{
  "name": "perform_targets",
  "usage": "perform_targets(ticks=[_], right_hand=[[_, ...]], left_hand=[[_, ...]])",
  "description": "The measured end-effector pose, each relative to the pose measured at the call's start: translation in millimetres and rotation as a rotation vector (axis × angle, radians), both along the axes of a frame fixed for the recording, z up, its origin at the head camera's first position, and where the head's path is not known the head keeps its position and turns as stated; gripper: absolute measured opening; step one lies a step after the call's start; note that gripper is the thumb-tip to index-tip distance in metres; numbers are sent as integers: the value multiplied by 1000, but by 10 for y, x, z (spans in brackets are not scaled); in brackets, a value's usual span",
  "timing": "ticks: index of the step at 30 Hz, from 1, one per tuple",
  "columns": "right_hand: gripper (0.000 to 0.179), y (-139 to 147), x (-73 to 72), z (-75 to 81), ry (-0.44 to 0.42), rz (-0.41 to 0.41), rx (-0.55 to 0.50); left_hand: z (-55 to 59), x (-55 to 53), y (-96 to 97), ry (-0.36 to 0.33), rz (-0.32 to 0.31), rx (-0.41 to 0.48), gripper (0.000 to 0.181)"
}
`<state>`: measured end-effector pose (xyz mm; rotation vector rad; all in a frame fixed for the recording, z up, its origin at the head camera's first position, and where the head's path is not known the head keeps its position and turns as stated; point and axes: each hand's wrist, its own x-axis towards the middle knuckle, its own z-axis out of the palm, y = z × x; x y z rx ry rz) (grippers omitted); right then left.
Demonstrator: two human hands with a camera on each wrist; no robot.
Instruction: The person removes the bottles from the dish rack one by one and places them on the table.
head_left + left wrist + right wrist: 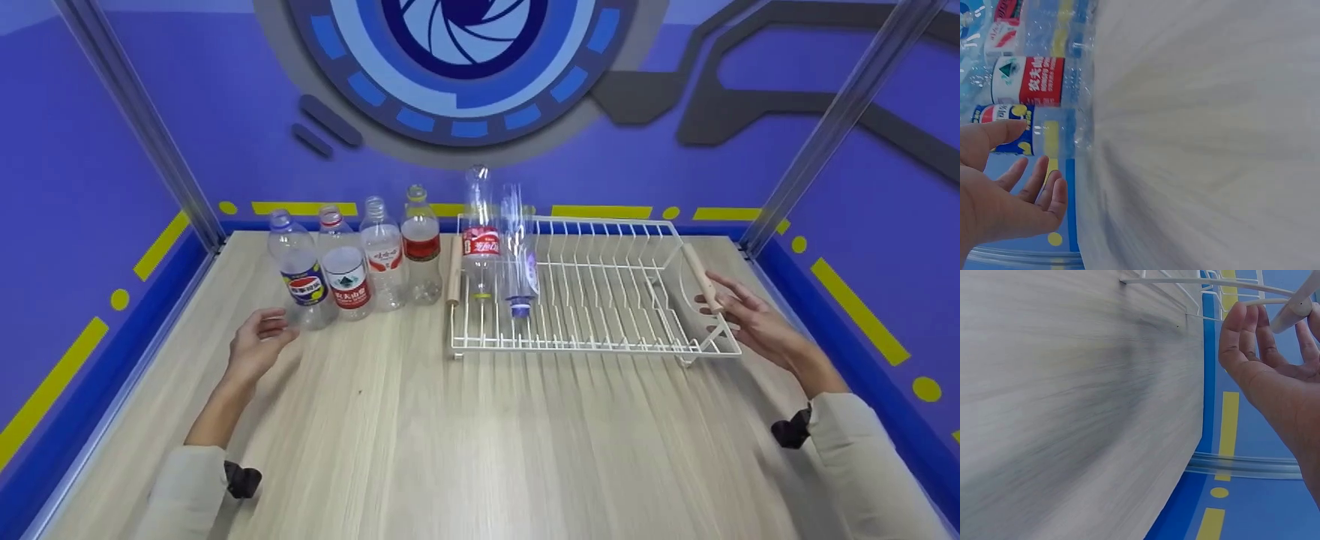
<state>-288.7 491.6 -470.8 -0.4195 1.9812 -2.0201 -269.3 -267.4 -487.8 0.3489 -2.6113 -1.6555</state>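
Note:
My left hand [259,341] is beside the lower part of a clear plastic bottle with a blue lemon label [304,285], its fingers relaxed and holding nothing. In the left wrist view, the thumb [1008,132] overlaps that label. A red-and-white labelled bottle [350,289], a bottle with a small red-and-white label [385,259] and a red-and-black labelled bottle [421,249] stand in line to its right. My right hand [754,319] is around the right wooden handle [701,277] of a white wire dish rack [585,347], fingers loosely bent without a visible grip.
Two clear bottles lean neck-down in the rack's left end: a red-labelled bottle [481,244] and a bottle with a blue-purple neck end [520,289]. Another wooden handle [454,270] is on the rack's left side. Blue-purple panels [187,90] enclose the wooden table [480,450].

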Motion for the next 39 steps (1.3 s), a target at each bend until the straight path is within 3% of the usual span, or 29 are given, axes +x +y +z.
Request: perform_targets(ticks=[6, 10, 14, 17, 26, 31, 39], right_hand=[[50, -11, -24, 14, 10, 21, -59], [49, -29, -40, 15, 19, 21, -73], [49, -35, -39, 15, 20, 27, -74], [49, -23, -24, 13, 14, 18, -82], [49, 77, 89, -24, 29, -11, -75], [51, 54, 80, -30, 29, 7, -60], [50, -18, 41, -35, 13, 17, -108]], left_hand=[[107, 37, 209, 28, -63, 38, 43], [163, 47, 400, 49, -143, 34, 37], [205, 41, 620, 117, -249, 37, 34], [235, -9, 801, 162, -342, 37, 34], [301, -220, 1462, 154, -585, 79, 56], [276, -263, 1684, 109, -620, 97, 68], [188, -322, 1783, 153, -651, 105, 68]])
